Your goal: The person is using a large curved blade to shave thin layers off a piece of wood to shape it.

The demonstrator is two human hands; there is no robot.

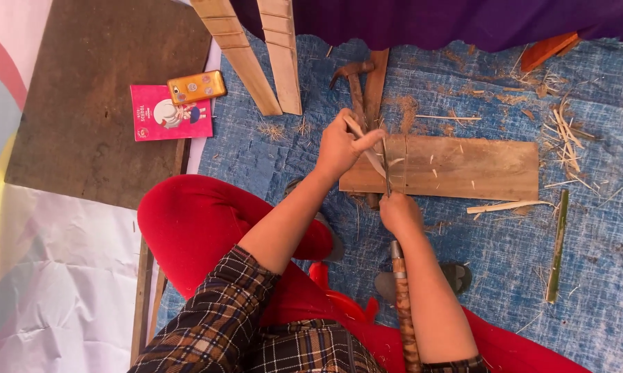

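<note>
here, bamboo strip [366,148] in left hand [340,146], knife [387,176] in right hand [400,214]

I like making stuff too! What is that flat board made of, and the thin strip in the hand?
The flat board looks like bare, unpainted wood: brown, grainy, dusty with shavings. The thin strip pinched by the left hand looks like split bamboo: pale, fibrous, like the slivers nearby.

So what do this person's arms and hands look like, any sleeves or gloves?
No gloves: both the left hand and the right hand are bare, with no rings or watch that I can see. The forearms are bare too. The sleeves are a plaid of brown, dark and pale lines, pushed up to about the elbow. The right sleeve shows only as a checked edge at the bottom.
</note>
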